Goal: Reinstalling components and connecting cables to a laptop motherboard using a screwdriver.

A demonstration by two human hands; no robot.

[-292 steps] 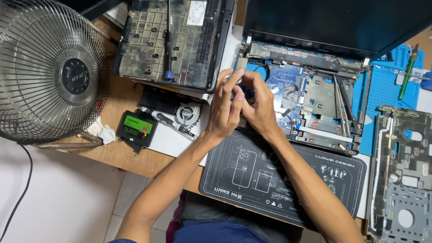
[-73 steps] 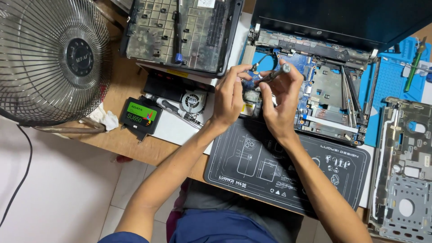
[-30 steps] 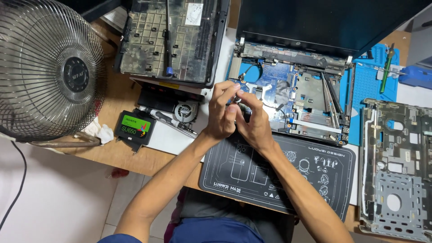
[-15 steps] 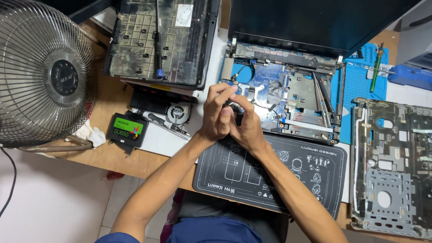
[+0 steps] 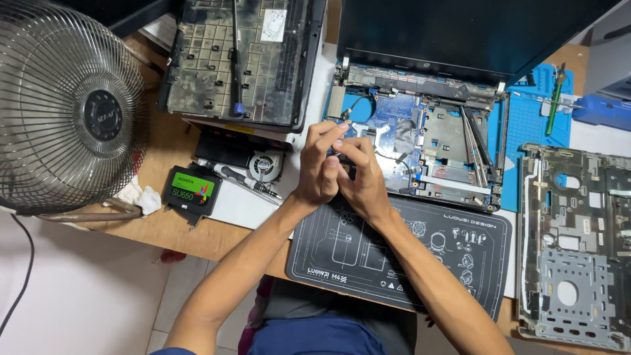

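Hidden between left hand (image 5: pixel 320 169) and right hand (image 5: pixel 360 181): a small dark part, kind not discernible; cropped by frame edges: fan (image 5: pixel 62 105) at left, laptop screen (image 5: pixel 460 29) at top, grey chassis frame (image 5: pixel 578 243) at right.

Head cam, looks straight down, close over workbench (image 5: pixel 164 230).

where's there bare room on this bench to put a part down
Free patches: the dark work mat, right of the hands, and the wood below the small drive. Crowded: around the opened laptop, the keyboard tray, the fan.
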